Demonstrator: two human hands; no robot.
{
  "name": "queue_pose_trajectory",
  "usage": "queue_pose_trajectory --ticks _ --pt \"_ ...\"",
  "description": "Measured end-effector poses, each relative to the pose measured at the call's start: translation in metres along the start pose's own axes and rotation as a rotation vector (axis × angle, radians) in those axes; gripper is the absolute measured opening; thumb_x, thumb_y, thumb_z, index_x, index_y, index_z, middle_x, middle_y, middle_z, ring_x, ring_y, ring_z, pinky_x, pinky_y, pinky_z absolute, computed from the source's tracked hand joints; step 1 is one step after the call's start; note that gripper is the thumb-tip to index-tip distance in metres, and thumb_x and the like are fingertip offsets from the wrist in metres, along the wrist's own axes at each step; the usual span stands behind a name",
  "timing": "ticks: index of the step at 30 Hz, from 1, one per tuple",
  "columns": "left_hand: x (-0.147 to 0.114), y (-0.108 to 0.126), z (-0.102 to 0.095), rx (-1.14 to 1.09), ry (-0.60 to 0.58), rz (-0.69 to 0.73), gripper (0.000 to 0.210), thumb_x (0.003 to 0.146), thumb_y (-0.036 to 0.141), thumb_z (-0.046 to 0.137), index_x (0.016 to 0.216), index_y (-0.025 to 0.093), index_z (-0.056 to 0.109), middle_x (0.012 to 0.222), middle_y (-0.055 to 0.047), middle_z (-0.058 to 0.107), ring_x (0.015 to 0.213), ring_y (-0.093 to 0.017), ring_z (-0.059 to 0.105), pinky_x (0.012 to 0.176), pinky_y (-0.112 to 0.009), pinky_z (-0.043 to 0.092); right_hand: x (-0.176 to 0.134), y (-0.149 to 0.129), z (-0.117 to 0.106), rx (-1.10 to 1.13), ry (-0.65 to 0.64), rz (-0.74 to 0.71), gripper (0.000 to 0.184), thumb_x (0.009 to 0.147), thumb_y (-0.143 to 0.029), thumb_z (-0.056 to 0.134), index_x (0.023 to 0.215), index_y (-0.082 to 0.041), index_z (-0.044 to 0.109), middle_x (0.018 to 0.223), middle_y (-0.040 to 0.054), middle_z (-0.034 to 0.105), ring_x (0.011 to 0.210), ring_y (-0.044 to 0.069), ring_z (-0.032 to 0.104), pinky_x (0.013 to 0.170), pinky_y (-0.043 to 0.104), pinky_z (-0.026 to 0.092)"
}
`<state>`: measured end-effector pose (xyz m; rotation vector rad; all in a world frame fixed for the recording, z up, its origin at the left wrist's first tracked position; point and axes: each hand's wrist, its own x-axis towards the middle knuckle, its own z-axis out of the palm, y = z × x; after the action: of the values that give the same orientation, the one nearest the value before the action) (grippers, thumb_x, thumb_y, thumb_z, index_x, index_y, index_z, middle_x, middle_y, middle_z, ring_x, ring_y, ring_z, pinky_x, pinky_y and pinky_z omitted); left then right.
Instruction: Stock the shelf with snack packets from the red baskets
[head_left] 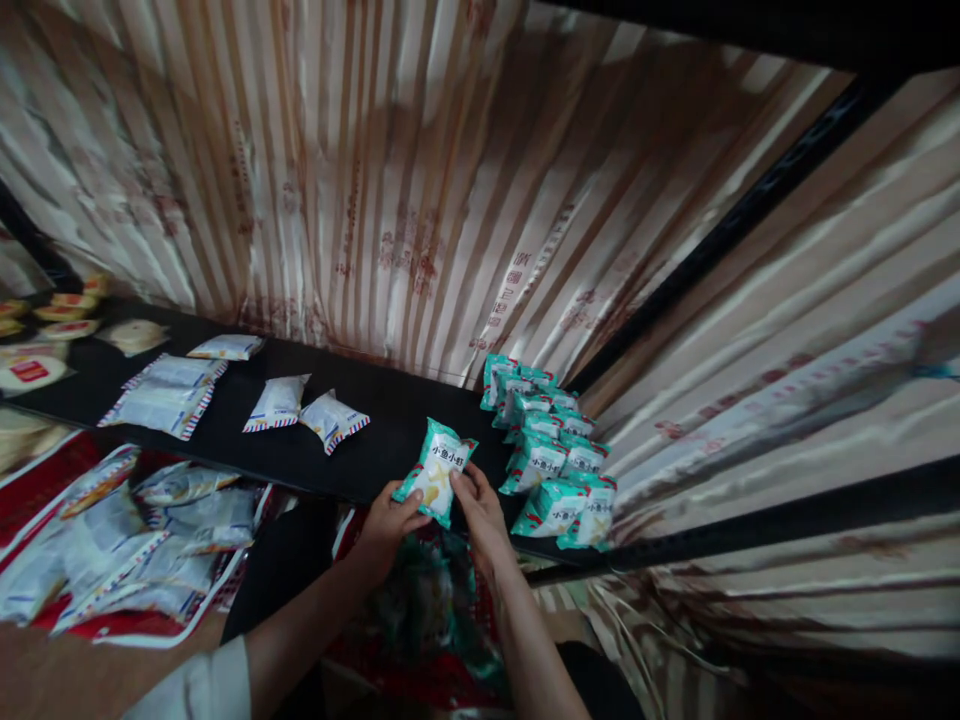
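Between my two hands is a teal and white snack bag (437, 475) with dark lettering and a yellow picture on its front. My left hand (391, 520) grips its lower left corner, thumb on the front. On the right side, my right hand (480, 505) has its thumb and fingers against the edge. The bag is tilted above the front edge of a black shelf (427, 400). Just to the right, matching teal snack bags (551, 455) stand in rows on the shelf. Below my hands, a red basket (390, 660) holds more teal bags, partly hidden by my arms.
White bags with striped edges (165, 390) lie on the shelf's left part, near yellow and red packs (71, 305). Below stands a red basket (112, 638) full of similar bags. Striped plastic sheeting (375, 180) hangs behind. A black metal post (735, 240) slants at the right.
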<state>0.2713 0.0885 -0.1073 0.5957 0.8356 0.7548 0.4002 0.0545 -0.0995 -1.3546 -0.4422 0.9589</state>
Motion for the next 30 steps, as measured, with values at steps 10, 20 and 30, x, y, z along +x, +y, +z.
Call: queue_pose_trajectory --ticks 10,20,30 --pt "0.105 0.013 0.048 0.666 0.144 0.234 0.044 0.073 0.021 0.065 0.115 0.016 0.053 0.117 -0.011 0.059 0.107 -0.021 0.057 0.093 -0.032 0.044 0.097 -0.009 -0.011 -0.293 0.098 -0.213 0.057 0.069 -0.038 0.06 0.121 -0.017 0.05 0.116 0.0097 0.062 0.1 0.022 0.061 0.087 0.035 0.048" --pt "0.197 0.037 0.099 1.298 0.182 0.405 0.043 0.077 0.032 0.059 0.119 0.021 0.055 0.111 -0.009 0.063 0.104 -0.023 0.057 0.087 -0.031 0.042 0.197 -0.019 -0.01 -0.579 0.271 -0.365 0.059 0.074 -0.033 0.05 0.129 -0.011 0.044 0.123 0.0141 0.056 0.115 0.024 0.052 0.097 0.038 0.039" --pt "0.238 0.024 0.117 1.149 0.256 0.382 0.034 0.077 0.027 0.061 0.111 0.021 0.058 0.107 -0.007 0.066 0.099 -0.018 0.06 0.081 -0.025 0.043 0.22 0.004 -0.003 -0.816 0.486 -0.645 0.049 0.078 -0.02 0.039 0.124 -0.006 0.048 0.127 0.0183 0.051 0.123 0.024 0.041 0.103 0.042 0.032"
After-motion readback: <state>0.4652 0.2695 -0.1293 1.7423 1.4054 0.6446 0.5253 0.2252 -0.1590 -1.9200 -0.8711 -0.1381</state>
